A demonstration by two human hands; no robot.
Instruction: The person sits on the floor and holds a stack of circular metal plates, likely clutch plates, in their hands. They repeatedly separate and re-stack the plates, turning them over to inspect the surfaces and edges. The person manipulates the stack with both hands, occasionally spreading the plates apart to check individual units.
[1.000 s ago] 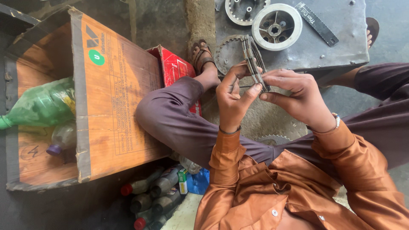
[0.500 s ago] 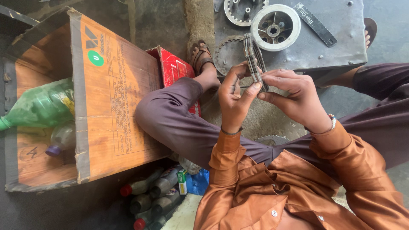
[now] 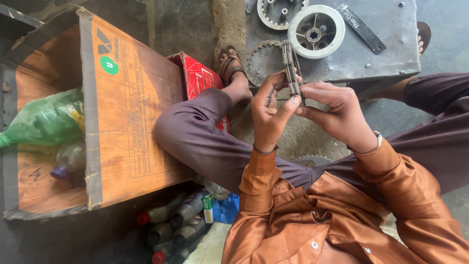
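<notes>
Both of my hands hold a stack of thin toothed metal discs edge-on in front of me. My left hand pinches the stack from the left, thumb and fingers around its lower edge. From the right, my right hand grips the same stack. Beyond the hands, a grey metal plate lies on the ground with a round slotted metal hub, a ring-shaped toothed part and a flat dark bar on it. A toothed disc lies at the plate's left edge.
A large open cardboard box at the left holds a green plastic bottle and a clear one. A red carton lies by my sandalled foot. Several bottles lie near my left knee.
The view has shifted slightly; my hands keep holding the disc stack in the same place, with fingers adjusted a little.
</notes>
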